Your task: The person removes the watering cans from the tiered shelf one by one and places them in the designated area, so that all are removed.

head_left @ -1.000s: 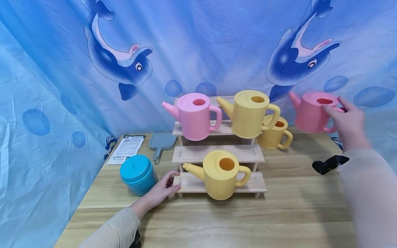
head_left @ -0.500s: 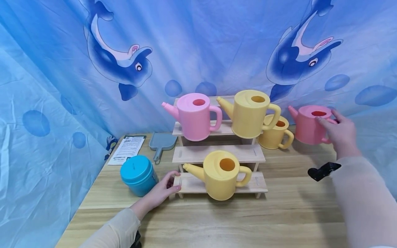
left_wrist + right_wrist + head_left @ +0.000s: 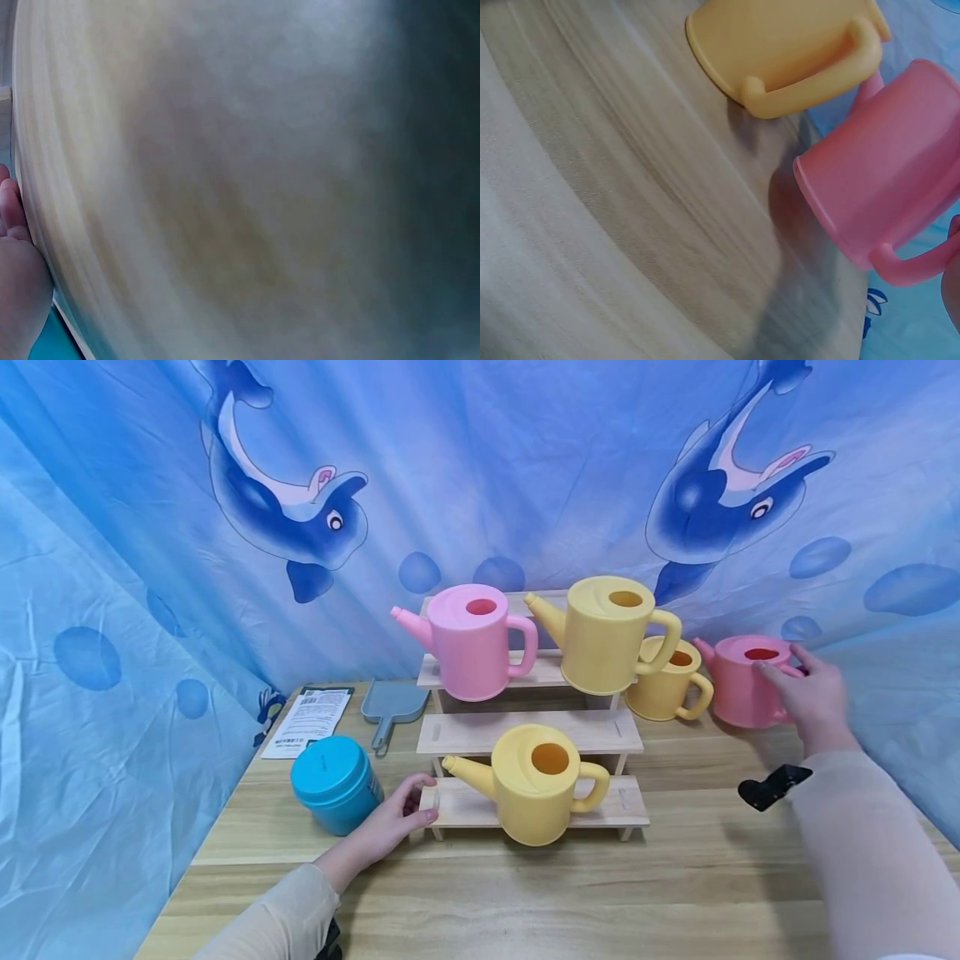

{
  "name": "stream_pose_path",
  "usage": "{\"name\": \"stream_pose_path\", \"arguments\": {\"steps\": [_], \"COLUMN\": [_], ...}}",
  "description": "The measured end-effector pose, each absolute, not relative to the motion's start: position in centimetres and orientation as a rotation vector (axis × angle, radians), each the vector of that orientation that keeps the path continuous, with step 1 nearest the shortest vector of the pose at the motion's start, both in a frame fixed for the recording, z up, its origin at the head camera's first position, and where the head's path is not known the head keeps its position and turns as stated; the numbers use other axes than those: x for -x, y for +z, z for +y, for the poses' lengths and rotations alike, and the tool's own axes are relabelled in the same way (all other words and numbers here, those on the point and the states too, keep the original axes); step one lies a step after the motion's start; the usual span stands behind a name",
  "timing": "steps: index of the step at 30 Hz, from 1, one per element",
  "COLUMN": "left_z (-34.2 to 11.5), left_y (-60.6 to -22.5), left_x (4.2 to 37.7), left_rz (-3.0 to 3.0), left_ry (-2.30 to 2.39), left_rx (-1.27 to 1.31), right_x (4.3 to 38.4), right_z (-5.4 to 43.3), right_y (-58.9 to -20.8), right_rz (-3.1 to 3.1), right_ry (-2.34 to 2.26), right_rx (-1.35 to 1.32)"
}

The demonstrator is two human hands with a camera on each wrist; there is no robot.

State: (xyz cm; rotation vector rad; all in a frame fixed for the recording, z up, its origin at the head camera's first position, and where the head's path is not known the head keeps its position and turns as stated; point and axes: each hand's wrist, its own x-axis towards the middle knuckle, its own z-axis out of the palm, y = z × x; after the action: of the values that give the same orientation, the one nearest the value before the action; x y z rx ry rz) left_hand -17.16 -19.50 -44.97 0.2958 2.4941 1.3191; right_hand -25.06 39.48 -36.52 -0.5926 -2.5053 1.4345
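Note:
My right hand (image 3: 810, 693) grips the handle side of a deep pink watering can (image 3: 744, 697), held upright at the table's back right. In the right wrist view, that can's base is close to the wood, a shadow beside it. Just left stands a yellow watering can (image 3: 787, 45). With thumb and fingers, my left hand (image 3: 386, 818) holds the left end of the lowest board of a tiered wooden stand (image 3: 457, 802). On that board sits another yellow watering can (image 3: 534, 793). Higher up are a light pink watering can (image 3: 472, 647) and a yellow one (image 3: 606, 639).
A turquoise lidded tub (image 3: 333, 785) stands beside my left forearm. Behind it lie a grey-blue dustpan (image 3: 390, 703) and a printed packet (image 3: 307, 720). A blue dolphin-print curtain (image 3: 510, 468) hangs along the back edge of the wooden table (image 3: 525, 902).
My right hand has lowered the deep pink watering can towards the table and slightly left, beside the yellow one. The left hand stays at the stand.

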Motion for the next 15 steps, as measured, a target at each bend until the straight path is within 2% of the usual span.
{"name": "stream_pose_path", "arguments": {"steps": [15], "left_z": [-19.4], "left_y": [-44.9], "left_x": [17.1], "left_rz": [2.505], "left_ry": [1.333], "left_rx": [-0.289], "right_x": [25.4], "right_z": [39.6], "right_y": [-37.8], "right_rz": [-2.495], "right_ry": [1.445], "right_rx": [0.57]}}
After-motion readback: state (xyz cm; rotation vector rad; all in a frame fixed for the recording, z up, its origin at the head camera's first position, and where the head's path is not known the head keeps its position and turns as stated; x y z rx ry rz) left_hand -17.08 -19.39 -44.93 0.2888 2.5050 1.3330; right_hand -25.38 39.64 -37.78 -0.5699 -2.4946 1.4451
